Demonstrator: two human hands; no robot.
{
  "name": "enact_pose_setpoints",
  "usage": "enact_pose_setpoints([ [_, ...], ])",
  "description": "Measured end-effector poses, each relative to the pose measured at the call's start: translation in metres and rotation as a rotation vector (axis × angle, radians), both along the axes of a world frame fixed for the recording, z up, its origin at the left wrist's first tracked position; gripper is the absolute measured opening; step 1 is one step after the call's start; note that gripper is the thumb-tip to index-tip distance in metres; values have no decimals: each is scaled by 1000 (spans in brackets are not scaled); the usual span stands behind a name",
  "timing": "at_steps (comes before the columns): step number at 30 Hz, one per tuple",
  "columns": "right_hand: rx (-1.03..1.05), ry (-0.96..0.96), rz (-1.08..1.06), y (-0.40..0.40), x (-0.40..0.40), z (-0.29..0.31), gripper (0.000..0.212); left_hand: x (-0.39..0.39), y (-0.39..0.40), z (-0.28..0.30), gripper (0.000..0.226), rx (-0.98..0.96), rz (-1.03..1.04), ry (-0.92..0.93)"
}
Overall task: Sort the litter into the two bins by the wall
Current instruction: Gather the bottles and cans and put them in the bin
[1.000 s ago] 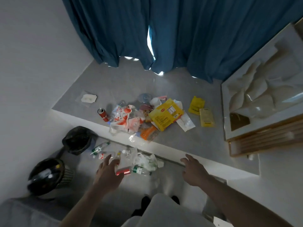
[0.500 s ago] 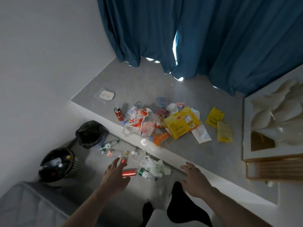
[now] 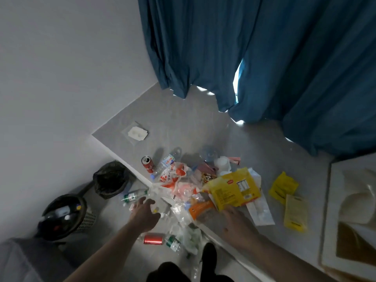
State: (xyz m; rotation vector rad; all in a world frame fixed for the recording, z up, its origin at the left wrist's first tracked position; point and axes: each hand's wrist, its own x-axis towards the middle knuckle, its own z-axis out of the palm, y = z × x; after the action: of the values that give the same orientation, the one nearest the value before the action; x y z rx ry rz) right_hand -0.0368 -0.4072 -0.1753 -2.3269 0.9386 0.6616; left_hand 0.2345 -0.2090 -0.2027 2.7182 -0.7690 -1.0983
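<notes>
Figure: Two bare hands reaching into floor litter beside a raised grey platform (image 3: pixel 203 127).

The left hand (image 3: pixel 144 215), fingers spread and holding nothing, hovers below the platform's edge near a clear green-labelled bottle (image 3: pixel 135 195): probably light, stiff and slippery, best gripped round its middle. The right hand (image 3: pixel 237 225), also open and empty, lies at the platform's edge, touching or just over an orange packet (image 3: pixel 200 208), likely soft and crinkly; pinch a corner. A black-lined bin (image 3: pixel 110 179) and a mesh bin (image 3: pixel 63 217) stand left of the platform.
</notes>
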Motion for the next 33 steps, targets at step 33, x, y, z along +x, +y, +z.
enact_pose_setpoints([
  [33,-22,-189,-97,-56,191,-103,45,98,-136,-174,49,-329,327,345],
])
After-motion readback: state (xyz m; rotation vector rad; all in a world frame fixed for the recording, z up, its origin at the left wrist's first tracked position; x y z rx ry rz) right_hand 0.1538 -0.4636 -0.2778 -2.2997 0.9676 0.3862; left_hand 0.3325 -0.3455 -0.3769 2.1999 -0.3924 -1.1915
